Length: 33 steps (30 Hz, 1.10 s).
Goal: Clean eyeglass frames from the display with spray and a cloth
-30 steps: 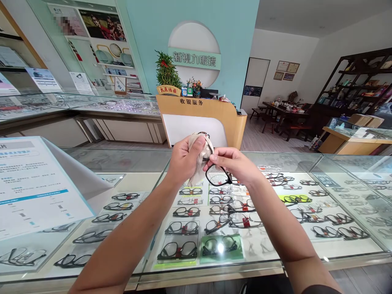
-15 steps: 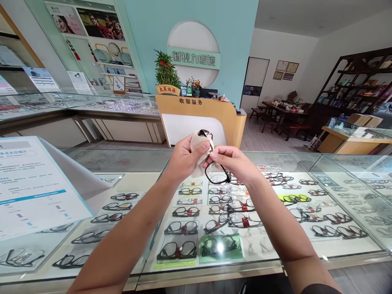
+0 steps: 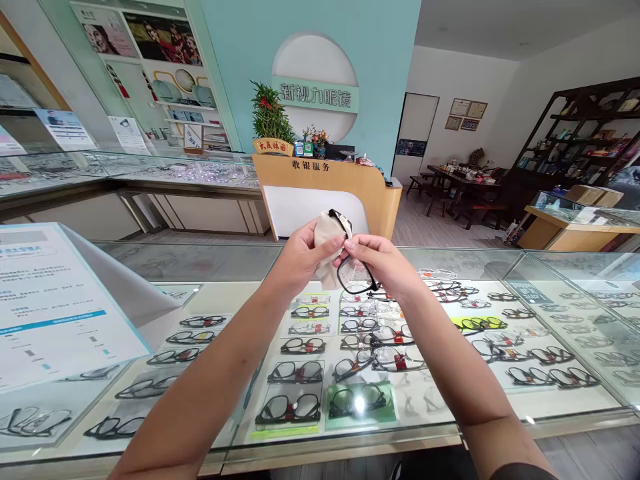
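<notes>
Black-framed eyeglasses (image 3: 357, 289) are held up over the glass display counter. My left hand (image 3: 306, 257) is closed on a cream cleaning cloth (image 3: 327, 235), which is folded around the upper lens of the glasses. My right hand (image 3: 383, 261) pinches the frame near its bridge, with thumb and fingertips meeting my left thumb. The lower lens hangs uncovered beneath my right fingers, tilted. Part of the frame's dark rim pokes out above the cloth; the upper lens itself is hidden.
Under the glass of the display counter (image 3: 280, 437) lie rows of spectacles. A printed sign (image 3: 60, 307) stands on its left side. Beyond are a wooden cashier desk (image 3: 325, 175) with a leafy plant (image 3: 271, 113), and another glass counter (image 3: 590, 217) at right.
The cloth has shifted slightly on the upper lens and more dark rim shows above it. The glasses have turned a little, and the lower lens moved slightly right.
</notes>
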Each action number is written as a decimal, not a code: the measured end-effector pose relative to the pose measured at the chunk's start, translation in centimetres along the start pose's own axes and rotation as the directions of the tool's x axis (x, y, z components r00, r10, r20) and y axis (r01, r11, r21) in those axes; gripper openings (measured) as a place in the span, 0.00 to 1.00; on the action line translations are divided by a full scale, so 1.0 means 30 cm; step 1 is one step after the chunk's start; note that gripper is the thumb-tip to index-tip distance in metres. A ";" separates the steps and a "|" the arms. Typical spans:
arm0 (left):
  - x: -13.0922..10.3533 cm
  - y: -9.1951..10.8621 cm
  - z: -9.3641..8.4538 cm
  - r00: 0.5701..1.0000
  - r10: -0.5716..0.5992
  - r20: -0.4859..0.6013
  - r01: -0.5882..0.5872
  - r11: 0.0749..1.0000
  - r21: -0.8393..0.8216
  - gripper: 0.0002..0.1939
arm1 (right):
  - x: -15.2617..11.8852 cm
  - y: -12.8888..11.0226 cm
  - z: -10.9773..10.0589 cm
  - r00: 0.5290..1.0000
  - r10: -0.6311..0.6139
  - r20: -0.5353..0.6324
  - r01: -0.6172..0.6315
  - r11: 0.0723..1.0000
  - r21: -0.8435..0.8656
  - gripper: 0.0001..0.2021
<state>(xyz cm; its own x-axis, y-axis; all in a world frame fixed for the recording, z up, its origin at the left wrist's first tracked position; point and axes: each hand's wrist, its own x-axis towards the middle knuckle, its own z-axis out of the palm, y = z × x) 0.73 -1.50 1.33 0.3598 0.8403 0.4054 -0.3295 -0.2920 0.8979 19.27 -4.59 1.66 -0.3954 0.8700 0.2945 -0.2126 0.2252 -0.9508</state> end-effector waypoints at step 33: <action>-0.040 -0.015 0.066 0.986 -0.150 0.073 0.147 0.988 0.044 0.34 | 0.034 0.054 0.023 0.883 -0.247 -0.399 0.320 0.939 0.127 0.15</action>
<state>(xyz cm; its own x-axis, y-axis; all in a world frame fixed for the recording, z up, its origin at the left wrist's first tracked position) 2.18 -3.28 0.77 0.4682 0.8389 0.2776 -0.2341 -0.1851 0.9544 17.91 -3.65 0.50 0.0601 0.8876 0.4567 -0.4399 0.4342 -0.7861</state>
